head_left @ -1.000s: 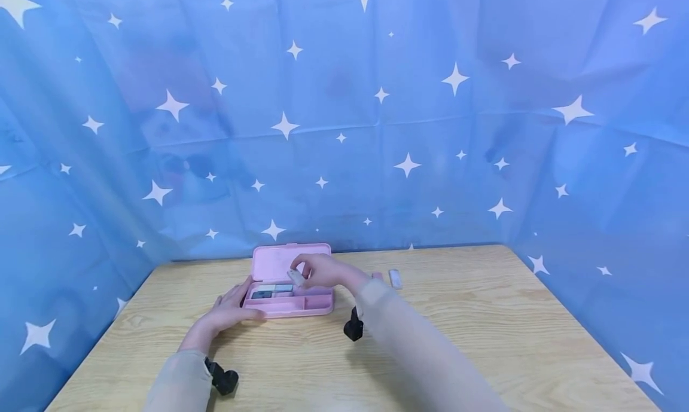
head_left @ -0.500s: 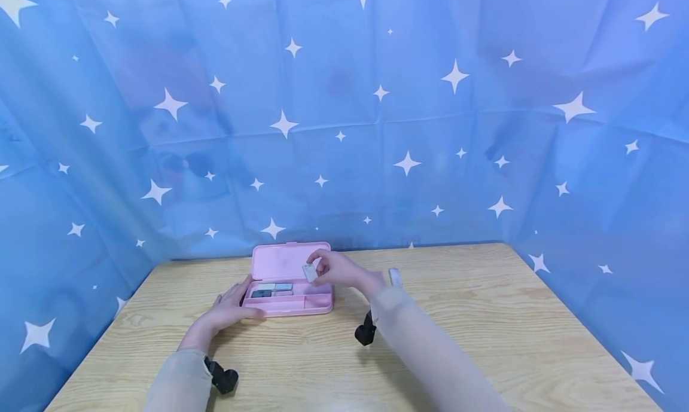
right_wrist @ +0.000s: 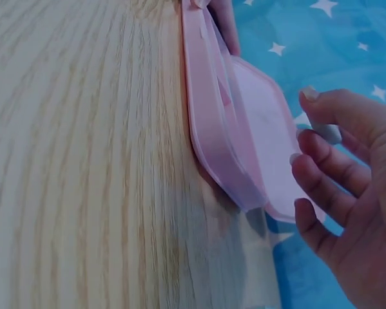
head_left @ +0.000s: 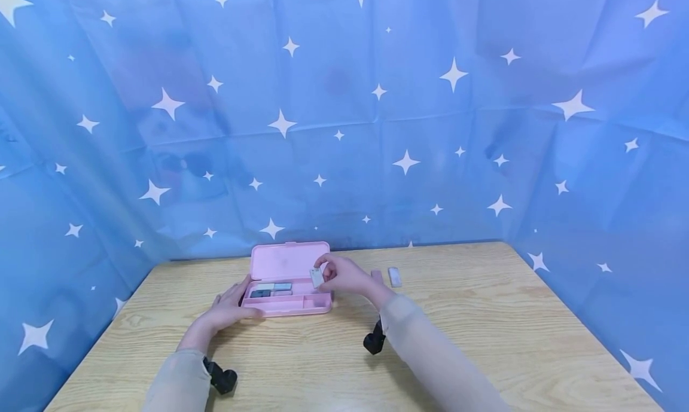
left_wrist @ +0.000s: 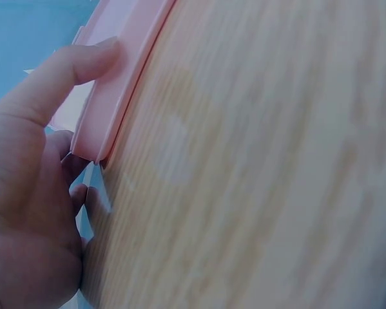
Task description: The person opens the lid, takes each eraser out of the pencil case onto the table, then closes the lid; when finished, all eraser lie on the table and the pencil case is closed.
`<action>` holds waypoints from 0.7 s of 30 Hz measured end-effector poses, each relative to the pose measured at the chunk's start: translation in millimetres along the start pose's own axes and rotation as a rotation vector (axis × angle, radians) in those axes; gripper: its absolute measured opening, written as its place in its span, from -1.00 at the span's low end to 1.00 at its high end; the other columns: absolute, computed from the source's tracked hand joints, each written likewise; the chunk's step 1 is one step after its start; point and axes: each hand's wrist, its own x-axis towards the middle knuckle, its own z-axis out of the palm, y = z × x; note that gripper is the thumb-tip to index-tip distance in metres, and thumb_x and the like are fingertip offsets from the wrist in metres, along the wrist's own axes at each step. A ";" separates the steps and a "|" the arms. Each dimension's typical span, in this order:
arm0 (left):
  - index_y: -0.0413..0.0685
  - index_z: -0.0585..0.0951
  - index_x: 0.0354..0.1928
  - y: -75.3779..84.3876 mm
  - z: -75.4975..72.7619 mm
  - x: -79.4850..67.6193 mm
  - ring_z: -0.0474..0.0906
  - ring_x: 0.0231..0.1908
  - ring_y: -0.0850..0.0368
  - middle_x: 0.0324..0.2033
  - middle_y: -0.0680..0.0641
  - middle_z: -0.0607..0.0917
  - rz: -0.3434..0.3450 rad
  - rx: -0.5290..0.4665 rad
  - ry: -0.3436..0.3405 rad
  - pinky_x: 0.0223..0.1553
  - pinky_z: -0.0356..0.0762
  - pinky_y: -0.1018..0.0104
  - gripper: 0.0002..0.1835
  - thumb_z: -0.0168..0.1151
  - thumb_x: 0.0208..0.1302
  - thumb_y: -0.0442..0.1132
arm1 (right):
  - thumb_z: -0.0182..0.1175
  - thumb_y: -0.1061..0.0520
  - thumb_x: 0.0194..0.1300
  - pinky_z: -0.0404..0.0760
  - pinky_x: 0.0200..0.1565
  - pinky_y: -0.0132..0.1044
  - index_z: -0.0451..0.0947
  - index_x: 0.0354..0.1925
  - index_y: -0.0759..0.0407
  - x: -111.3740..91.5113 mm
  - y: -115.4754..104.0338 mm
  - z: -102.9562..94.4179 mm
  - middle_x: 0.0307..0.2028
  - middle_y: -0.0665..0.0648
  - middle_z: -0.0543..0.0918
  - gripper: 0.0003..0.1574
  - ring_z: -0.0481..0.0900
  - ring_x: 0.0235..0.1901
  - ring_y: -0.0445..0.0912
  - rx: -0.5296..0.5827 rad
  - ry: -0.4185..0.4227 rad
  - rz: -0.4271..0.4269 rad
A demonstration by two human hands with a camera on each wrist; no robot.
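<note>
A pink pencil case lies with its lid raised at the back of the table. Several small erasers, white, pale blue and dark, sit in its rear left compartment. My left hand holds the case's left end; in the left wrist view its thumb lies on the front wall, with the other fingers partly hidden past the end. My right hand pinches a small white eraser between thumb and fingers above the case's right part. The right wrist view shows only an edge of that eraser.
A pinkish block and a white block lie on the wooden table right of the case. A blue curtain with white stars hangs close behind the table's back edge.
My right hand has moved right with the white eraser, from over the case's middle toward its right end. The pinkish block shows more fully now. My left hand has stayed put.
</note>
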 end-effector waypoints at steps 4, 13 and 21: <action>-0.08 -0.16 0.54 0.3 0.6 -0.7 -0.31 0.44 -0.34 0.48 -0.35 -0.10 -0.004 0.001 -0.001 0.34 -0.50 -0.29 0.27 0.43 -0.05 0.20 | 0.42 0.24 0.07 0.57 -0.29 -0.30 0.46 0.00 0.13 -7.2 2.3 -4.2 -0.46 0.04 0.56 -0.48 0.51 -0.45 -0.14 0.013 0.020 0.005; -0.08 -0.14 0.54 0.8 2.0 -1.1 -0.30 0.44 -0.34 0.48 -0.35 -0.09 -0.003 -0.002 0.006 0.35 -0.50 -0.28 0.28 0.43 -0.06 0.21 | 0.42 0.17 0.11 0.56 -0.30 -0.26 0.45 0.02 0.07 -25.4 11.8 -20.3 -0.42 0.05 0.56 -0.49 0.50 -0.44 -0.12 -0.017 0.009 0.015; -0.11 -0.15 0.53 0.6 1.3 -1.2 -0.29 0.43 -0.37 0.47 -0.37 -0.08 0.013 -0.005 0.008 0.34 -0.50 -0.30 0.27 0.44 -0.05 0.18 | 0.41 0.17 0.12 0.53 -0.33 -0.25 0.47 0.02 0.09 -34.8 23.5 -41.7 -0.39 0.04 0.54 -0.50 0.50 -0.43 -0.11 -0.131 -0.013 0.053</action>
